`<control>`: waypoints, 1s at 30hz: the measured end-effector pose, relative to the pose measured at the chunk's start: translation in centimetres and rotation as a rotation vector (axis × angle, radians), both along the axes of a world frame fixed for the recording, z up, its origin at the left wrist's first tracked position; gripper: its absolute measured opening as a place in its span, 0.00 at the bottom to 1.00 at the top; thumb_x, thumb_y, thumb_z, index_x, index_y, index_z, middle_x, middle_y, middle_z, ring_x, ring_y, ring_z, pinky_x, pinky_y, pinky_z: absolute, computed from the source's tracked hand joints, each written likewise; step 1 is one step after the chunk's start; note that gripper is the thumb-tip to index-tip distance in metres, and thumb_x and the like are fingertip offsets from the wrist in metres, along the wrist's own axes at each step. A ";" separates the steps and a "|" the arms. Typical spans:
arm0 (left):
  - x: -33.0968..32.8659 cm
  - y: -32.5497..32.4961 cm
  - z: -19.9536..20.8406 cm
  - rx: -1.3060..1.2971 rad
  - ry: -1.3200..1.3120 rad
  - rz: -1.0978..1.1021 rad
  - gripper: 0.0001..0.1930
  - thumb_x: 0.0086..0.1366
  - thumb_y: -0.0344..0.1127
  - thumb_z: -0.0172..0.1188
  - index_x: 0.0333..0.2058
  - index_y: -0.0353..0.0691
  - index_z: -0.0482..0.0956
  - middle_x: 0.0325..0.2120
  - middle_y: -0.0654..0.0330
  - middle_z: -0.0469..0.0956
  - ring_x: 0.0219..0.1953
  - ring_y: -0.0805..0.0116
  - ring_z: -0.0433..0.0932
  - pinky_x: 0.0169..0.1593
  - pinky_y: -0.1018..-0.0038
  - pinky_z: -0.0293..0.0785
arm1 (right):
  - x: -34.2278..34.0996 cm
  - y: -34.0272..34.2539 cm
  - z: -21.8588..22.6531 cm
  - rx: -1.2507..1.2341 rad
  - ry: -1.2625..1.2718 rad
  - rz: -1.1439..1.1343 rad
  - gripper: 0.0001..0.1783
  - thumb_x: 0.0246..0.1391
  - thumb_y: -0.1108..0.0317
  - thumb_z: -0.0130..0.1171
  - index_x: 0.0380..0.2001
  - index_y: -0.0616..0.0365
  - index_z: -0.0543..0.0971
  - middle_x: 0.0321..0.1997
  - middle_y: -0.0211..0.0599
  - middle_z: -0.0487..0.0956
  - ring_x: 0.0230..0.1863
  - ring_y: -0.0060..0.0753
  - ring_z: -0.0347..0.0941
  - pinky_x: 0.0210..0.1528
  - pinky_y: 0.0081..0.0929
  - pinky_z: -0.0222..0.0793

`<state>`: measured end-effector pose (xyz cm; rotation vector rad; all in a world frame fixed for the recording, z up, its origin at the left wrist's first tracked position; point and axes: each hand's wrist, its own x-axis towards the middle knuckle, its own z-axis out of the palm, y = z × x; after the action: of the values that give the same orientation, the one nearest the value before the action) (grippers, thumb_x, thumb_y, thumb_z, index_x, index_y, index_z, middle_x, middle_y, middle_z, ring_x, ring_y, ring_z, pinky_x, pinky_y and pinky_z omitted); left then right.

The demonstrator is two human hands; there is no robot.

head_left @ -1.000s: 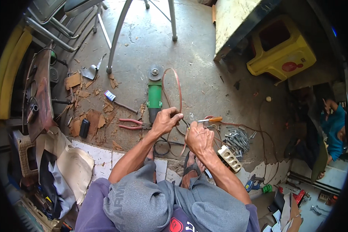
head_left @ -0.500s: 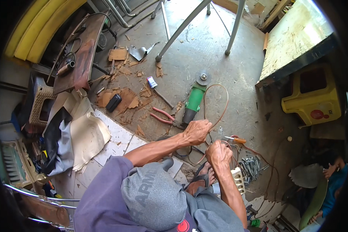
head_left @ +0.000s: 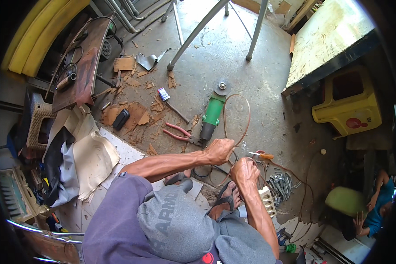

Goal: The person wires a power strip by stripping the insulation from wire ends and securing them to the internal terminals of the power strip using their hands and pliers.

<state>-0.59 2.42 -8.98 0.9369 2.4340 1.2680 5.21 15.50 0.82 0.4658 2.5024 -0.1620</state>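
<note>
A thin brown electrical cord (head_left: 249,115) loops up and over between my two hands. My left hand (head_left: 220,151) is closed in a fist on the cord, just below the dark rear end of a green angle grinder (head_left: 213,110). Lower and to the right, my right hand (head_left: 245,171) grips another stretch of the cord. My fingers hide the exact part each hand pinches. The grinder lies on the floor, its disc pointing away from me. Red-handled pliers (head_left: 178,133) lie left of my left hand. Beside my right hand is an orange-handled screwdriver or knife (head_left: 266,155).
Several metal bolts (head_left: 282,185) are heaped near a cream power strip (head_left: 267,201). Torn brown scraps (head_left: 136,115) and a black case (head_left: 121,119) lie leftward. Metal legs (head_left: 207,27) stand ahead; a yellow plastic stool (head_left: 348,103) lies at right. Another person (head_left: 378,207) handles a green pad (head_left: 345,201).
The whole view has shifted slightly, so floor things sit farther left. Both my hands keep hold of the cord. At lower right, the other person's green pad has turned and moved up.
</note>
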 end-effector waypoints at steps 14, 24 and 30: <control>-1.6 0.2 1.9 0.186 -0.020 0.211 0.09 0.69 0.34 0.57 0.32 0.34 0.73 0.21 0.50 0.70 0.25 0.53 0.75 0.31 0.61 0.71 | -0.8 2.1 3.0 -0.190 0.066 -0.065 0.25 0.61 0.51 0.54 0.34 0.66 0.85 0.36 0.68 0.81 0.42 0.66 0.80 0.48 0.53 0.75; -1.5 -1.1 1.9 0.506 -0.828 0.375 0.16 0.75 0.42 0.52 0.31 0.37 0.73 0.17 0.68 0.68 0.19 0.78 0.71 0.23 0.77 0.70 | 0.3 1.9 0.9 -0.331 0.360 -0.025 0.19 0.61 0.58 0.58 0.33 0.69 0.78 0.35 0.63 0.80 0.40 0.66 0.78 0.45 0.52 0.74; -1.3 -0.8 2.8 0.374 -0.705 0.348 0.15 0.75 0.42 0.53 0.31 0.37 0.74 0.16 0.66 0.70 0.19 0.79 0.71 0.23 0.75 0.72 | 0.6 1.8 0.8 -0.241 0.344 0.077 0.18 0.61 0.58 0.56 0.35 0.66 0.79 0.38 0.59 0.81 0.41 0.62 0.80 0.43 0.51 0.76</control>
<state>-1.92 1.65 -6.23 0.0644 1.8658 1.8246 5.80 17.30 1.63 0.2579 2.7801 -0.5479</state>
